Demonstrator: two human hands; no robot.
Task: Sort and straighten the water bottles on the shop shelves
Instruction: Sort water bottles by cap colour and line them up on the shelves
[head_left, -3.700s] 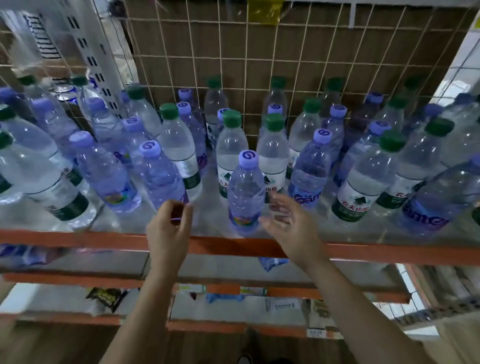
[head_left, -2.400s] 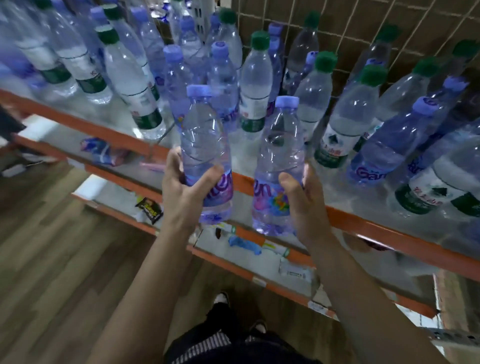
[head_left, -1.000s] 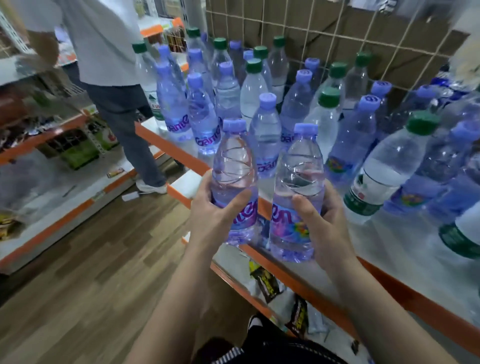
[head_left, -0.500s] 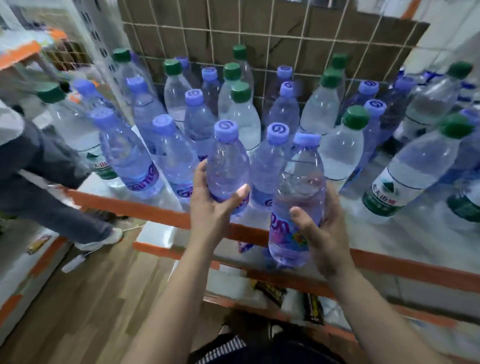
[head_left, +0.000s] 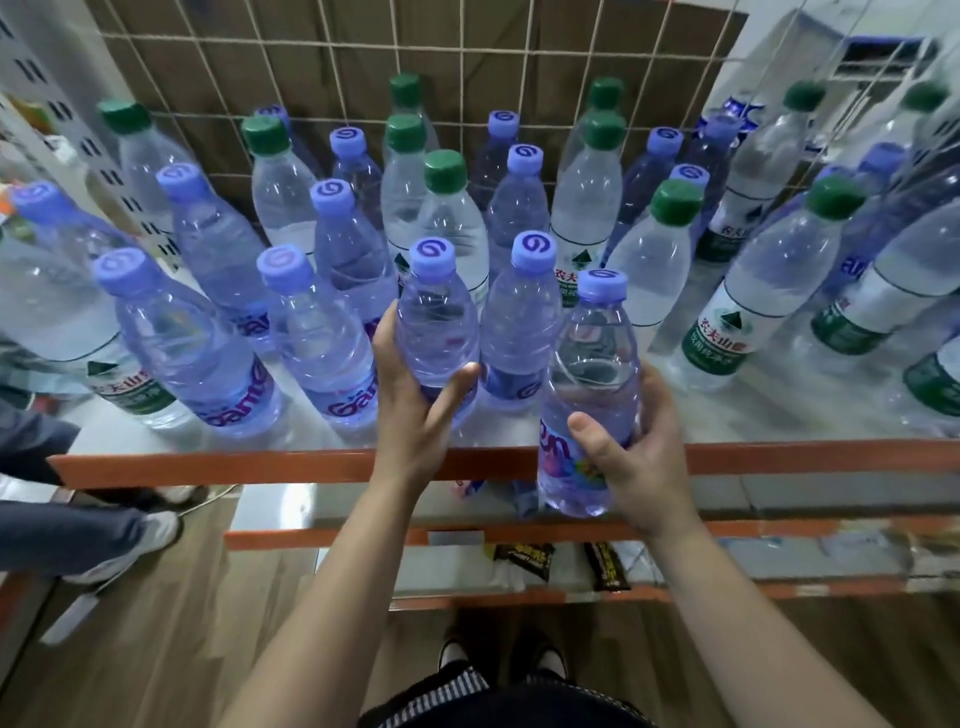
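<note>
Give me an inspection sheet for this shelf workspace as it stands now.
Surface: top shelf, pale deck with an orange front edge, crowded with upright bottles.
Job's things: purple-capped bottles and green-capped bottles stand mixed, not sorted by kind.
Clutter: dark snack packets and a blue wrapper on the lower shelves.
Grips: left hand grips a front-row purple-capped bottle; right hand grips a second purple-capped bottle in front of the shelf edge, its base below that edge.
Cables: nothing seen.
Surroundings: wire grid behind the shelf; wooden floor; another person's leg at the left.
</note>
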